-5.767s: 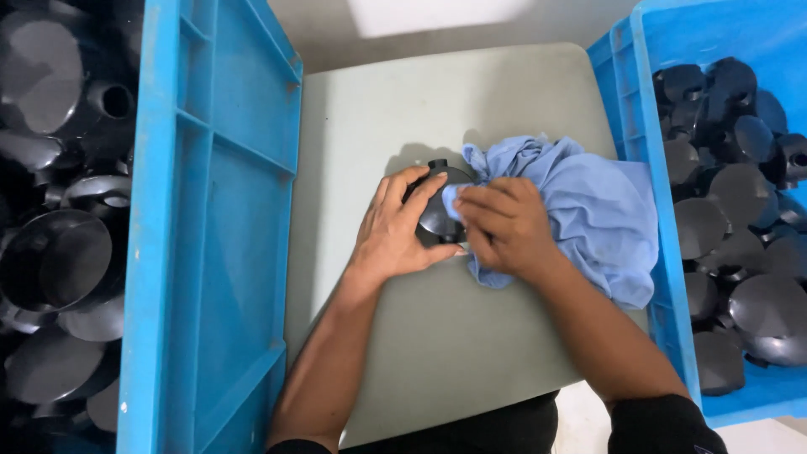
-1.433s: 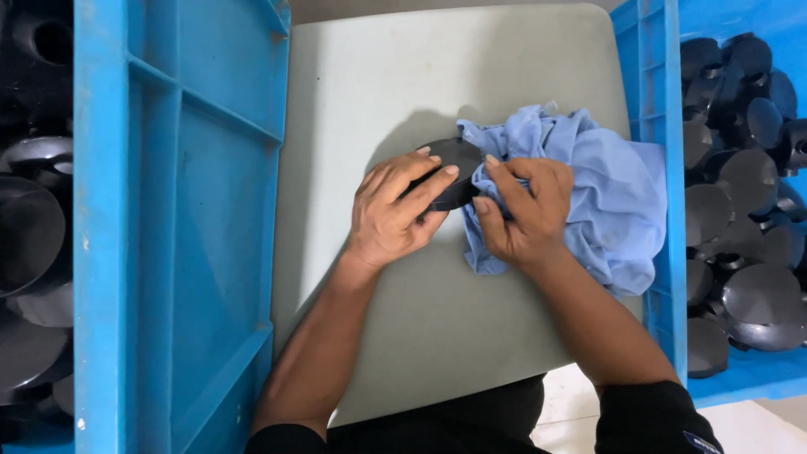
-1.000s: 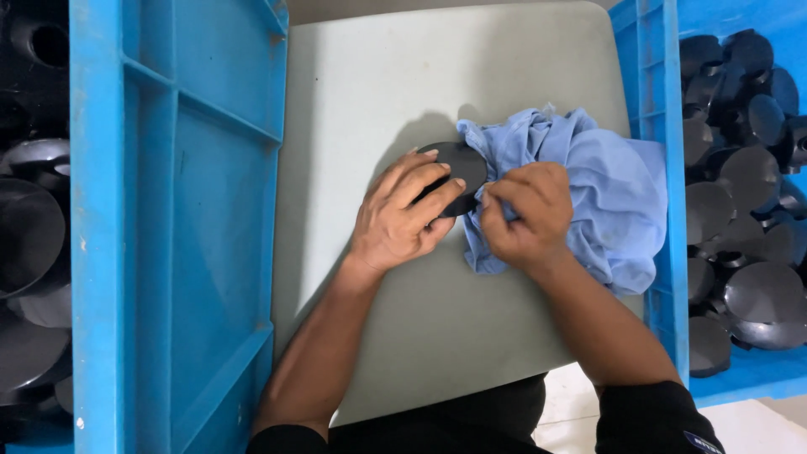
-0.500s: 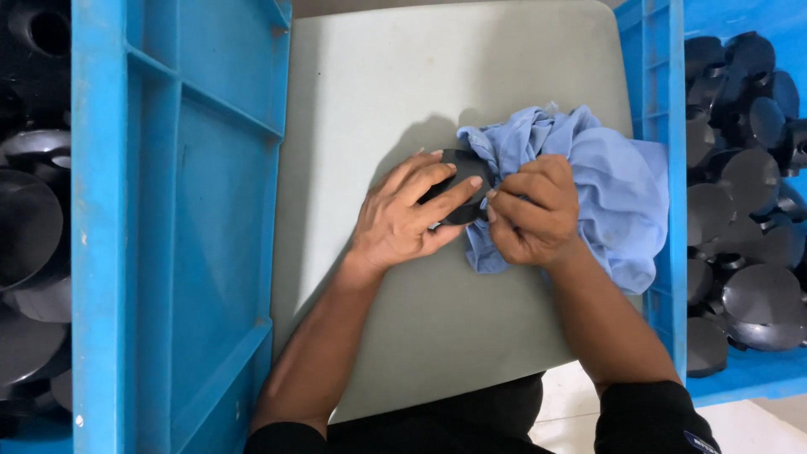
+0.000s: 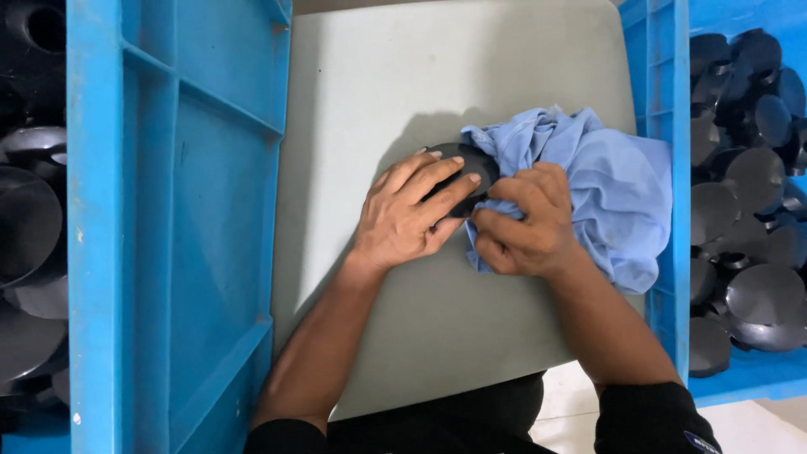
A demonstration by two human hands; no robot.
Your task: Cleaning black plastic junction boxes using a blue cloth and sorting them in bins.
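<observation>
on the grey table (image 5: pixel 378 92), left hand (image 5: pixel 403 214) fingers clasp a black disc (image 5: pixel 462 160); right hand (image 5: pixel 521 223) fingers grip blue cloth (image 5: pixel 614 181).

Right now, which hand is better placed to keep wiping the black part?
Probably the right hand: it grips the blue cloth against the black round part. The left hand lies flat over the part, steadying it on the table.

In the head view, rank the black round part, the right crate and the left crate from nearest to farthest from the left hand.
1. Black round part: under the left hand.
2. Left crate: to its left.
3. Right crate: far right, beyond the blue cloth.
</observation>
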